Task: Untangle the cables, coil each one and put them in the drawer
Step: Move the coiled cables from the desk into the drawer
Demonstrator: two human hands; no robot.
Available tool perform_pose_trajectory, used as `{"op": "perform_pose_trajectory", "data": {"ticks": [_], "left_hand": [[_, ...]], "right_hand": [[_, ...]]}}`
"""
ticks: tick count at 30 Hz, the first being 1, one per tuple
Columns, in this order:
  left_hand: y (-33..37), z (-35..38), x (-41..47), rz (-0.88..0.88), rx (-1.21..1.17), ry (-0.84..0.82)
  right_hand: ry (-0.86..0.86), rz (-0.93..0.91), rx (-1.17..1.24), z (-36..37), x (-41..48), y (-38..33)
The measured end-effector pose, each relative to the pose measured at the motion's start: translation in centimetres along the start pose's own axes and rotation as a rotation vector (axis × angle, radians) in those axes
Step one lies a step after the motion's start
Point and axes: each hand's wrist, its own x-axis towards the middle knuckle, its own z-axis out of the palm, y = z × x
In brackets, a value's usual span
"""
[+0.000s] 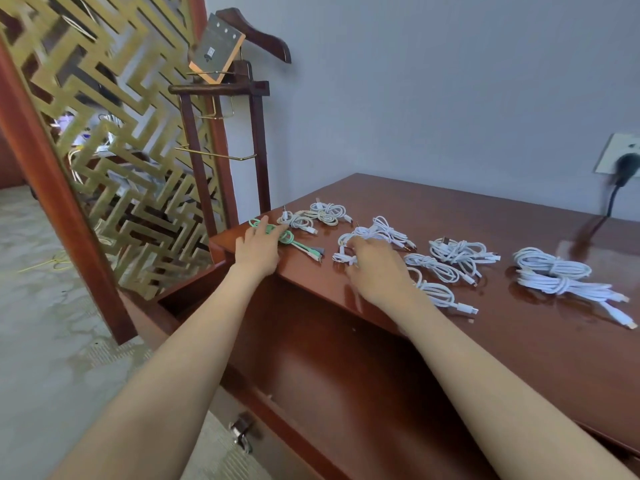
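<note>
Cables (457,252) are lying coiled across desk (485,358). Left hand (258,249) is resting, fingers straight, on green cable (294,239) at desk's left corner; right hand (377,268) is gripping white cable (344,258) near desk's front edge.

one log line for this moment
left hand: touches green cable | right hand: grips white cable | drawer: open | other coils: on desk

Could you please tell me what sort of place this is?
Most likely a hotel guest room, though I can't be sure: a wooden valet stand with a coat hanger stands by a polished wooden desk, patterned carpet covers the floor, and a gold lattice screen stands to the left.
</note>
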Motion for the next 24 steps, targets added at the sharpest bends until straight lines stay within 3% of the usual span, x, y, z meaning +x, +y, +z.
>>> {"op": "perform_pose_trajectory", "data": {"ticks": [4, 10, 18, 24], "left_hand": [[-0.5, -0.4, 0.7, 0.022, -0.046, 0.03], [-2.0, 0.5, -0.8, 0.102, -0.293, 0.162], [-4.9, -0.2, -2.4, 0.119, -0.586, 0.042], [-8.1, -0.2, -3.2, 0.196, -0.383, 0.095]], "right_hand": [[-0.01, 0.045, -0.055, 1.1, 0.4, -0.2], [0.079, 0.028, 0.165, 2.1, 0.0, -0.3], [0.113, 0.019, 0.391, 2.5, -2.3, -1.7], [0.063, -0.155, 0.437, 3.0, -5.0, -3.4]]}}
